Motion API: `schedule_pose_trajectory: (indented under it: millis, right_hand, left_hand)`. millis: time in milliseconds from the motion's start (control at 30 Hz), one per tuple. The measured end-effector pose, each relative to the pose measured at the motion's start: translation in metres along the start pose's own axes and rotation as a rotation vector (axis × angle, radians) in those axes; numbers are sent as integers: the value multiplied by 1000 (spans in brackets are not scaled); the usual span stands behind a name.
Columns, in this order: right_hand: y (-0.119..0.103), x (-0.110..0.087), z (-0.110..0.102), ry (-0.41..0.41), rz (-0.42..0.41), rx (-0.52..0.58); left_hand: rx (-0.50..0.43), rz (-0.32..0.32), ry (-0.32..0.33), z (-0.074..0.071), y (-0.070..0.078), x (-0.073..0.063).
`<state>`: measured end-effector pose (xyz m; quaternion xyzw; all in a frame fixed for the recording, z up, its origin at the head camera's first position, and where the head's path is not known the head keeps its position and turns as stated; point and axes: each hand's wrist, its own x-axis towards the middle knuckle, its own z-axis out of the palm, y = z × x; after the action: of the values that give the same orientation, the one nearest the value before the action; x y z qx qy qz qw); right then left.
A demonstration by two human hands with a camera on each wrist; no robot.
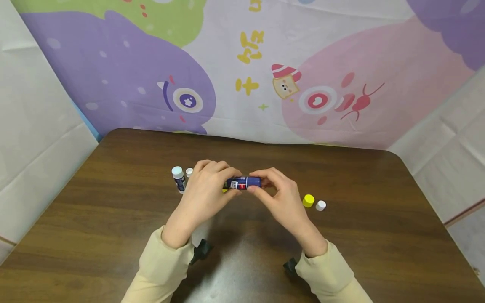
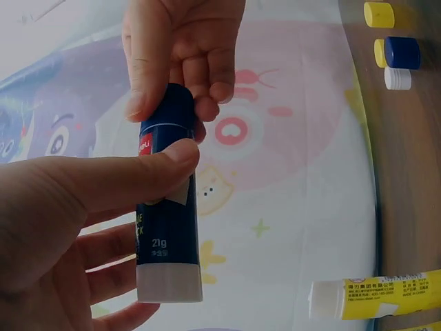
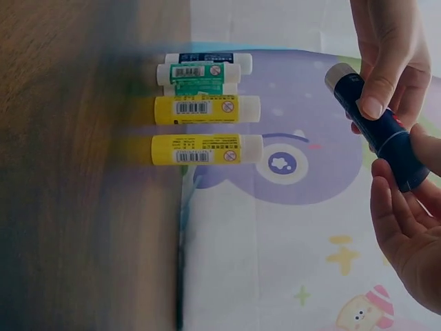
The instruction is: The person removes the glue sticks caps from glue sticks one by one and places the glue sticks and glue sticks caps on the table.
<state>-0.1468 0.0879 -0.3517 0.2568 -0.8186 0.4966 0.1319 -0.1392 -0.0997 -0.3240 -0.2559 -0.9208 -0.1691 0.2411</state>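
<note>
Both hands hold one dark blue glue stick, raised above the table and lying sideways in the head view. My left hand grips its body between thumb and fingers, near the white base. With thumb and fingertips, my right hand pinches the blue cap at the other end. The cap sits against the body, a thin pale line marking the seam. A red logo and "21g" show on the label in the left wrist view. Part of the body is hidden behind the left fingers.
Upright glue sticks stand in a row at left: two yellow, one green and one blue. Several loose caps lie at right, including a yellow cap, a white cap and a blue cap. A printed cloth hangs behind the table.
</note>
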Motion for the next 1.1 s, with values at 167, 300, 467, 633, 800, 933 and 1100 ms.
schedule_pose_trajectory:
  millis: [167,300,467,633,800,933,1100]
  right_hand:
    - [-1,1,-2,18,-17,-16]
    - [-1,1,-3,15,-22,-23]
    - [-2,0,-4,19,-34,-40]
    - [-2,0,-4,28,-65,-65]
    - [-3,1,-5,31,-112,-60]
    - [-3,1,-6,31,-134,-61]
    - [-4,2,-8,42,-155,-66]
  left_hand:
    - [-20,-7,13,-1,2,0]
    - [-27,-19,7,-2,3,0]
    - [-40,-32,-16,-2,2,0]
    - [-39,-35,-38,-2,1,1]
    - [-31,-32,-55,-3,-1,1]
    - [-37,-38,-66,-4,-1,1]
    - [-52,-63,-82,-6,0,2]
